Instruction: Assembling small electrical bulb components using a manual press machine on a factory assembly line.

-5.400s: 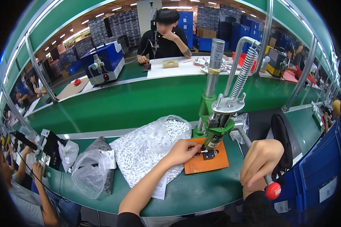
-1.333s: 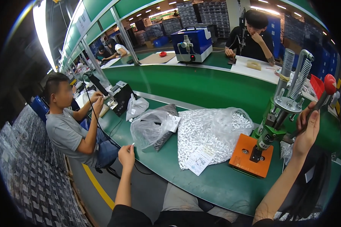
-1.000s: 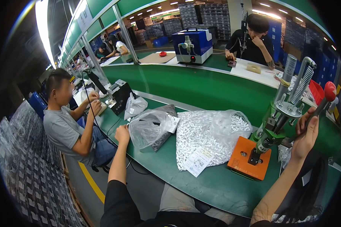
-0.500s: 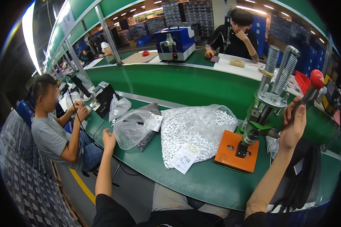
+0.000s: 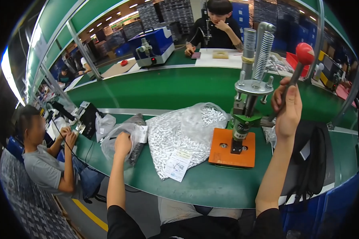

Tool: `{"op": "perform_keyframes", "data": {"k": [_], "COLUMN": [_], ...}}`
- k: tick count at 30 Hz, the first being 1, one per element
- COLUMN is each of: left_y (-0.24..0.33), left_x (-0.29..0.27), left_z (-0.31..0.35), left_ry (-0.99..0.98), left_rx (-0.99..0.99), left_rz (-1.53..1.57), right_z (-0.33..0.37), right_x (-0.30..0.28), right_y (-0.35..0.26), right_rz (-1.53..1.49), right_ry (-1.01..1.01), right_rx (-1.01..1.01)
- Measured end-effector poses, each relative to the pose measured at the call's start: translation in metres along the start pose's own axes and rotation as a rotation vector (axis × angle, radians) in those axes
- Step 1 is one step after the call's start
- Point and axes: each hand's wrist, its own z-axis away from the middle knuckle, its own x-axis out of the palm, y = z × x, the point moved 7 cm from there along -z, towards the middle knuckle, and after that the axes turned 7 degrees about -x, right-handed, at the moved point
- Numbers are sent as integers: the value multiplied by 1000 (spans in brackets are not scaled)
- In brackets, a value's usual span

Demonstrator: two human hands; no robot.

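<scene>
My right hand [image 5: 288,109] is wrapped round the metal lever [image 5: 290,85] of a green hand press [image 5: 243,121], below its red ball knob [image 5: 305,53]. The press's dark tip is down over the orange base plate [image 5: 225,153]; whether a part sits under it I cannot make out. My left hand [image 5: 123,144] is in the mouth of a clear plastic bag [image 5: 109,143] holding dark parts [image 5: 136,153]. Its fingers point away and are mostly hidden. Between the hands lies a big clear bag of small white cylindrical parts [image 5: 163,139], a printed slip [image 5: 178,164] on its front.
A smaller plastic bag [image 5: 105,125] and a black machine [image 5: 87,119] stand to the left, where a person in a grey shirt [image 5: 48,169] works. A black bag with straps [image 5: 313,159] lies at the right. Another person [image 5: 217,28] sits beyond the green divider [image 5: 167,89].
My left hand has moved into the mouth of the bag of dark parts. My right hand stays on the lever. The whole view has shifted, with the scene moving left.
</scene>
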Motion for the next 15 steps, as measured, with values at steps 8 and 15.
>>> {"op": "perform_keyframes", "data": {"k": [8,15], "left_y": [-32,-43], "left_x": [11,26], "left_z": [-17,-27], "left_ry": [-74,-218], "left_rx": [-101,-36], "left_rz": [165,238], "right_z": [0,0], "right_x": [-2,0], "right_y": [0,-7], "right_rz": [-11,8], "right_ry": [-36,-70], "right_rx": [-1,1]}}
